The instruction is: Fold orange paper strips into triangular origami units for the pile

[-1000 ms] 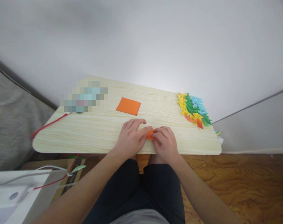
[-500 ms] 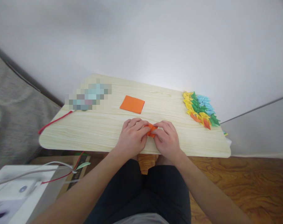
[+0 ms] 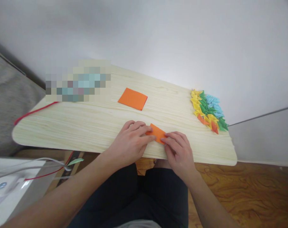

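Note:
A small orange sheet of folded paper [image 3: 157,133] lies near the front edge of the table, between my two hands. My left hand [image 3: 133,141] grips its left end, thumb and fingers closed on the paper. At the opposite end, the fingertips of my right hand [image 3: 179,148] pinch the paper's right edge. My fingers hide both ends of the piece. Beyond my hands rests a stack of orange paper [image 3: 132,99], with a thin red edge showing on its right side.
Several folded paper pieces [image 3: 207,109] in yellow, green, blue and orange cluster at the table's right end. A blurred-out pale object [image 3: 86,83] sits at the back left, a red cord [image 3: 36,112] beside it. The wall [image 3: 158,41] borders the table's far side.
The orange paper between my hands now shows a wider, flatter rectangle. My right hand has moved right, away from my left. The whole view has shifted and tilted slightly.

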